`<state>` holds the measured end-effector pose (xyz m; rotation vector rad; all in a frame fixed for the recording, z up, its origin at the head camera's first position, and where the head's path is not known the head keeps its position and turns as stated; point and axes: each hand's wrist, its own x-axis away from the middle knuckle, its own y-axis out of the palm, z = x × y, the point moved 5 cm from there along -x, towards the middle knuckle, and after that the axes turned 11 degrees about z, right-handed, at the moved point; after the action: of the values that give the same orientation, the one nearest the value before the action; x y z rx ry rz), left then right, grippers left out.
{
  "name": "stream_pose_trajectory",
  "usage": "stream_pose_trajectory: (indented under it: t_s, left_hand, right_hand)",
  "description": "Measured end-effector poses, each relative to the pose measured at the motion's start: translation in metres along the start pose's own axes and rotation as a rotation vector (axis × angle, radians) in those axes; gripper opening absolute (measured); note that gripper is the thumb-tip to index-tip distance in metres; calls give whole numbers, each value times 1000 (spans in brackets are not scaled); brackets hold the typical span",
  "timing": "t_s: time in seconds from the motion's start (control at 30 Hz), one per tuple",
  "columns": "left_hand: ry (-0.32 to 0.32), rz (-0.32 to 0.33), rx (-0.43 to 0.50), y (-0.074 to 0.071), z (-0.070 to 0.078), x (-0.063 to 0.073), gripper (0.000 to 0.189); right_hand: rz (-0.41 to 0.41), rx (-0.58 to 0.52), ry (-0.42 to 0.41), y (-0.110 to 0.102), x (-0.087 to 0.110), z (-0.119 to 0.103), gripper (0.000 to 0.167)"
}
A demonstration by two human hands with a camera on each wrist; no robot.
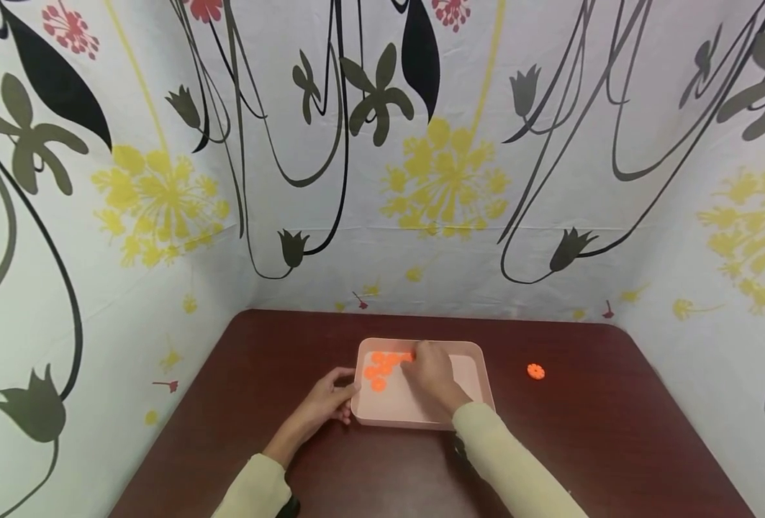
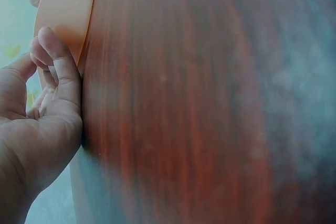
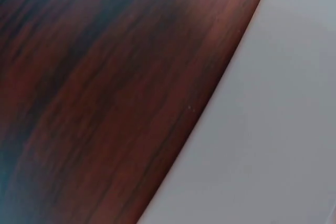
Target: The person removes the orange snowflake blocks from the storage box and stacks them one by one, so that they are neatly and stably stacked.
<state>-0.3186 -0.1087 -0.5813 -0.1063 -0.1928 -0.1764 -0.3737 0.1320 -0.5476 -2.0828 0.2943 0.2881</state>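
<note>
A shallow pink tray point(image 1: 398, 416) lies on the dark wooden table. Inside its left half, several flat orange discs point(image 1: 378, 384) are set close together, with a row along the far side. My left hand point(image 1: 320, 403) holds the tray's left edge, thumb at the rim. The left wrist view shows that hand point(image 2: 50, 93) with bent fingers against the tray's pinkish side point(image 2: 71, 11). Over the tray, my right hand point(image 1: 432, 370) reaches down with curled fingers and pinches an orange disc at the row's right end; its fingertips are mostly hidden.
One orange disc with a notched rim point(image 1: 535, 371) lies on the table point(image 1: 589, 417) to the right of the tray. Floral-patterned cloth point(image 1: 369, 201) hangs behind the table and along both sides. The right wrist view shows wood grain beside the tray's pale side point(image 3: 262, 129).
</note>
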Motion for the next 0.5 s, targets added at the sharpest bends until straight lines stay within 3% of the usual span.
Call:
stream_pose_trajectory:
  t_s: [0.1, 0.27, 0.5]
  left_hand:
    - [-1, 7, -3, -1, 0, 1, 55]
    - [-5, 16, -5, -2, -2, 1, 55]
    - [1, 9, -13, -2, 1, 1, 56]
  right_hand:
    - [-23, -28, -15, -2, 0, -2, 33]
    - [-66, -100, -23, -10, 6, -3, 18]
    - [-49, -134, -26, -37, 27, 6, 30]
